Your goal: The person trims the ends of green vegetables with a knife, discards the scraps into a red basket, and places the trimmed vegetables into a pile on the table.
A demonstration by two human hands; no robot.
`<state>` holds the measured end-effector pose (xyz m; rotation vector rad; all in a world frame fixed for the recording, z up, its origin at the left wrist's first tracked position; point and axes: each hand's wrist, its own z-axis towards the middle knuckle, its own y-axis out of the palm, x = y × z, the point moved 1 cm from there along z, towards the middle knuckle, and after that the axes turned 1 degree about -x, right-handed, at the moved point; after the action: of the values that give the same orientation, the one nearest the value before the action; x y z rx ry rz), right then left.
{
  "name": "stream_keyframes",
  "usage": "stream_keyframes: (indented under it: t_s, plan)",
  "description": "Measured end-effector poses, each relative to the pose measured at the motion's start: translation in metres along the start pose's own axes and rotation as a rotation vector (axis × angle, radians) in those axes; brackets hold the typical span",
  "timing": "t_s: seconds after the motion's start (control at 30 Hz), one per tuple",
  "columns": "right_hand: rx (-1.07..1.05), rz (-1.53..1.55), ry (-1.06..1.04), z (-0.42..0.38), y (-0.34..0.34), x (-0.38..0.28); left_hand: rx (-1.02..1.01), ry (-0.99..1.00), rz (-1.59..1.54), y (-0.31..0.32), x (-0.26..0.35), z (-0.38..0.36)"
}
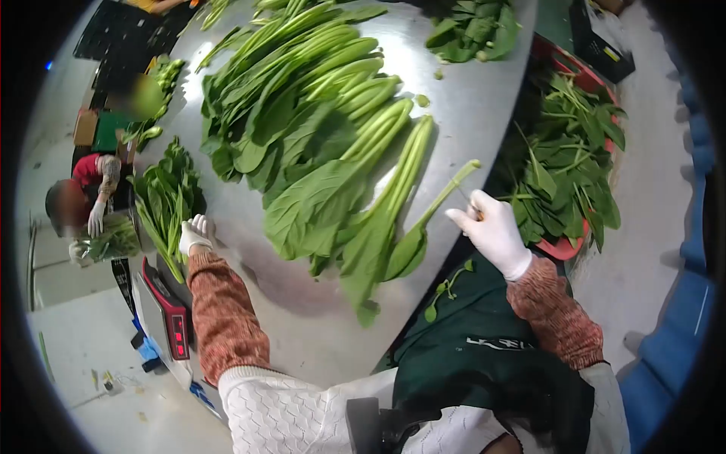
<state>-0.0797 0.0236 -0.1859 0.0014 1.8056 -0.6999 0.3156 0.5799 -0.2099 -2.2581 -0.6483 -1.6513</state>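
Note:
My left hand point(195, 234), in a white glove, is at the right side of a loose bunch of leafy greens point(168, 198). Its fingers are stretched out and hold nothing. On the right, my gloved right hand point(493, 233) is closed on a small knife point(479, 215), with a thin blade and a bit of orange showing by the fingers. Just left of that hand lies a single leafy stalk point(432, 204), its stem end pointing up. Beside it, a long row of stalked greens point(318, 144) covers the middle of the metal table point(318, 325).
A red basket point(563, 248) of leaves stands beyond the table's right edge. Another leafy pile point(475, 32) lies at the far end. At left are a red scale point(168, 314) and a person point(96, 181) in gloves handling bagged greens. A sprig point(448, 291) rests on my green apron point(484, 356).

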Motion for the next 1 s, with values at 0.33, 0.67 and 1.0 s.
stream_keyframes:
  t_s: [0.33, 0.67, 1.0]
  plan:
    - [-0.028, -0.046, -0.037, -0.001, -0.004, 0.007, -1.029, 1.343, 0.798, 0.226, 0.003, -0.399]
    - [-0.146, 0.353, 0.116, -0.015, -0.030, 0.044, -0.808, 1.046, 1.087, 0.280, -0.098, -0.435]
    - [0.160, 0.299, -0.237, -0.011, -0.054, 0.014, -0.977, 1.484, 0.612, 0.249, 0.026, -0.499]
